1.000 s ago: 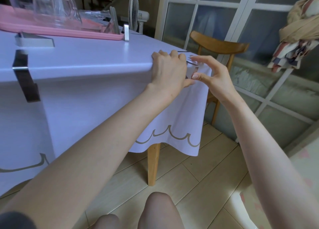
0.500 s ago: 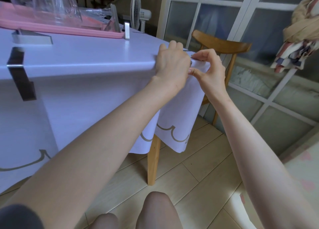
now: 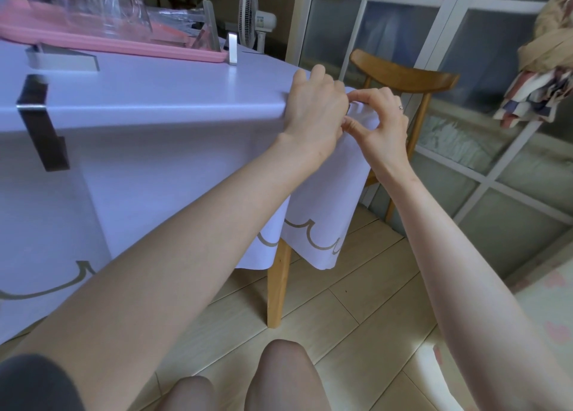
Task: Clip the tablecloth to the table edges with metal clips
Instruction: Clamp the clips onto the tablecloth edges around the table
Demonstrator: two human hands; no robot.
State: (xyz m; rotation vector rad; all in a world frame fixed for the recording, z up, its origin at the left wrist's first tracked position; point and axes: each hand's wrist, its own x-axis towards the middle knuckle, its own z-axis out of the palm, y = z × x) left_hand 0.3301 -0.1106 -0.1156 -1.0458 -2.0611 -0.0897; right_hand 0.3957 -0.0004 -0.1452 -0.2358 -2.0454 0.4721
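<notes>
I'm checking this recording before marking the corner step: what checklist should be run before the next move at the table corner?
1. Lilac tablecloth lies flat on top: ok.
2. Left hand grips the cloth over the table edge: ok.
3. Right hand pinches the cloth at the corner: ok.
4. Fresh clip inside that grip: cannot tell, hidden.
5. Corner cloth smooth: not ok, folded between the hands.
6. Dark metal clip seated on the near edge: ok.
</notes>
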